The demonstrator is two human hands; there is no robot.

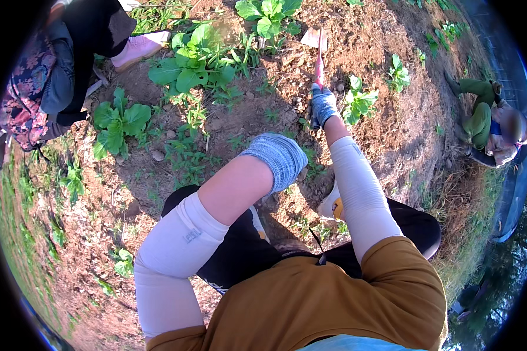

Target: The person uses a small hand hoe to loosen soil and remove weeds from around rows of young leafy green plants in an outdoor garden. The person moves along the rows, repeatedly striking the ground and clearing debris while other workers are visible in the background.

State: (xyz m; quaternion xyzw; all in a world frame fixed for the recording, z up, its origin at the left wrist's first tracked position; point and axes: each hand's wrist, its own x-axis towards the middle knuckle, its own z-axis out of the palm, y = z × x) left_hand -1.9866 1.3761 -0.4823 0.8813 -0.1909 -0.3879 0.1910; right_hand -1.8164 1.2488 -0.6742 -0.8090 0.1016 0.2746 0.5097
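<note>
Gloved hands above soil (407,137), seen from the head. The right hand (324,107) is closed around the handle of one trowel (319,65); its fingers curl about the lower end, and the pale blade points away from the body. The left hand (280,159) is bent downward, the back of its glove uppermost; its fingers are hidden, so how far they open, and whether they hold anything, cannot be told. Two gray-blue gloves and two white sleeves (360,181) are worn. Two leafy plants, one near (359,100) and one farther (399,75), stand right of the trowel. Two other people appear: one at left (55,82), one at right (480,114).
</note>
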